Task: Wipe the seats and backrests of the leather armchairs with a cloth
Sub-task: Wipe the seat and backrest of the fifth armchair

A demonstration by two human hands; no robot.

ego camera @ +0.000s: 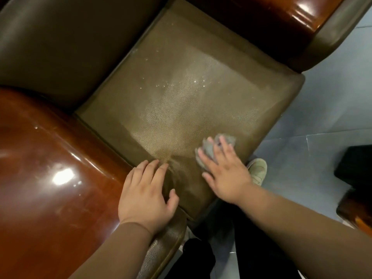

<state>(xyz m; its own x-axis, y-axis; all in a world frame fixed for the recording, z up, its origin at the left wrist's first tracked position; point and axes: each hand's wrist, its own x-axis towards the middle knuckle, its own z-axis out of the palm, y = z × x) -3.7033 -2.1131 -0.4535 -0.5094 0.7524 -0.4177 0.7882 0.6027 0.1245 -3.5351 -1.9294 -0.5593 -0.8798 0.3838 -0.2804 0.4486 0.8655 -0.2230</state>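
The right hand (pixel 225 170) is pressing a crumpled grey cloth (pixel 213 146) flat-fingered onto the olive-brown leather seat cushion (pixel 181 87), where white specks are remaining, while the left hand (pixel 145 194) is bracing spread-fingered and the dark leather backrest (pixel 60 41) is seemingly awaiting wiping.

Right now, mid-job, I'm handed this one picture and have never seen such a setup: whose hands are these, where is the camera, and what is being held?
There is no machine here. A person wears a camera on the head, looking down at their own two bare hands. Below them is the olive leather seat cushion of an armchair, with a glossy wooden armrest on the left and the backrest at upper left. The right hand presses a crumpled grey cloth onto the seat near its front edge, fingers spread. The left hand rests flat on the cushion's near corner, holding nothing. White specks lie mid-seat.
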